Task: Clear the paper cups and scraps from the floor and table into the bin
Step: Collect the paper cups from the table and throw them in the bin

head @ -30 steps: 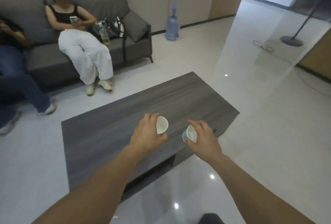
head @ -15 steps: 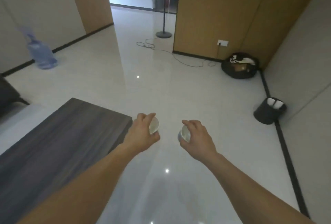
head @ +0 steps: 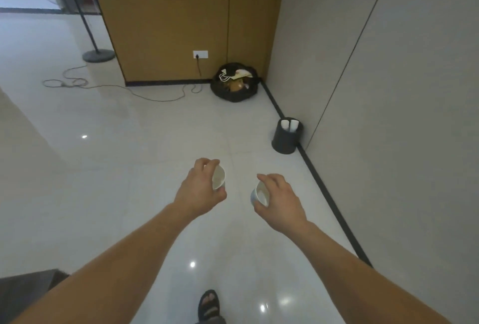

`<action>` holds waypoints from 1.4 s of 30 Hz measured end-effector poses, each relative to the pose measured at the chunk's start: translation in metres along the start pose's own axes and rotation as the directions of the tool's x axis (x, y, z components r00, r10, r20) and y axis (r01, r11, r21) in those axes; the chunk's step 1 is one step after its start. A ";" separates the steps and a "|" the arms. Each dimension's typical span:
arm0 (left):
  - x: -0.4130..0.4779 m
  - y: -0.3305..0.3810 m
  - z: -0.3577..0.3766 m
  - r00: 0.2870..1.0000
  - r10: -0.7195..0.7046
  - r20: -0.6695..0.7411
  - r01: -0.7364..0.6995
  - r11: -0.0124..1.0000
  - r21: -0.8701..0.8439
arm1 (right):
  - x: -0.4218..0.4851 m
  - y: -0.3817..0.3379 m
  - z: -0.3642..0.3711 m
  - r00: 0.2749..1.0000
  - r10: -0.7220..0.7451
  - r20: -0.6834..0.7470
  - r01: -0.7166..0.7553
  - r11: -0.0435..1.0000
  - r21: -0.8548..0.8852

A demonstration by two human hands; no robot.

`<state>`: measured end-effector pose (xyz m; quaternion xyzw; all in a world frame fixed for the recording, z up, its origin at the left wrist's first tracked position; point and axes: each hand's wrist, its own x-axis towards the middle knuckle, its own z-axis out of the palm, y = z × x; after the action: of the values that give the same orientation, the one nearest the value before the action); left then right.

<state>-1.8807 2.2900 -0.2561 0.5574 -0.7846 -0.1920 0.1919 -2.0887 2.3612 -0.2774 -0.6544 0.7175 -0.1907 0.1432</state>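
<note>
My left hand (head: 198, 190) is shut on a white paper cup (head: 218, 177), held sideways with its mouth facing right. My right hand (head: 281, 202) is shut on a second white paper cup (head: 260, 194), its mouth facing left. Both hands hang over the glossy white floor at the middle of the view. A small dark round bin (head: 285, 139) stands on the floor against the right wall, ahead and to the right of my hands. Two white cups (head: 289, 125) show inside its top.
A full black rubbish bag (head: 234, 88) sits in the far corner under a wall socket (head: 200, 54). A cable (head: 108, 86) trails across the floor from a stand base (head: 98, 55) at far left. The dark table's corner (head: 28, 285) is at bottom left. My sandalled foot (head: 209, 304) is below.
The view has swung right, from the table and sofa toward the corner with the bin. The bin is now closer and more central. Both hands still hold their cups.
</note>
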 end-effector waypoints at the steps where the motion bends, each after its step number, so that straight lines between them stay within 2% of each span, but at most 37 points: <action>1: 0.024 0.003 0.004 1.000 0.015 0.015 -0.015 1.000 -0.010 | 0.016 0.007 -0.005 1.000 0.031 -0.005 -0.031 1.000 -0.006; 8: 0.171 0.042 0.034 0.977 0.178 0.118 -0.171 0.983 -0.066 | 0.115 0.055 -0.038 0.975 0.200 -0.095 -0.199 0.980 0.010; 15: 0.309 0.096 0.087 0.935 0.317 0.159 -0.309 0.948 -0.070 | 0.222 0.124 -0.060 0.946 0.278 -0.165 -0.275 0.960 0.046; 24: 0.484 0.152 0.131 0.953 0.241 0.182 -0.248 0.969 0.014 | 0.392 0.238 -0.111 0.956 0.257 -0.145 -0.252 0.966 0.049; 30: 0.580 0.169 0.166 0.956 0.213 0.204 -0.220 0.975 0.012 | 0.485 0.296 -0.138 0.955 0.271 -0.120 -0.264 0.962 0.069; 37: 0.721 0.172 0.226 0.950 0.208 0.231 -0.198 0.978 -0.068 | 0.605 0.366 -0.139 0.938 0.337 -0.081 -0.334 0.941 0.052; 42: 0.820 0.181 0.262 0.917 0.225 0.330 -0.197 0.974 -0.114 | 0.695 0.406 -0.140 0.925 0.375 -0.051 -0.374 0.927 0.043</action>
<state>-2.4110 1.5906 -0.3151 0.4198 -0.8534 -0.2944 0.0943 -2.5826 1.7117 -0.3097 -0.4971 0.8299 -0.1906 0.1664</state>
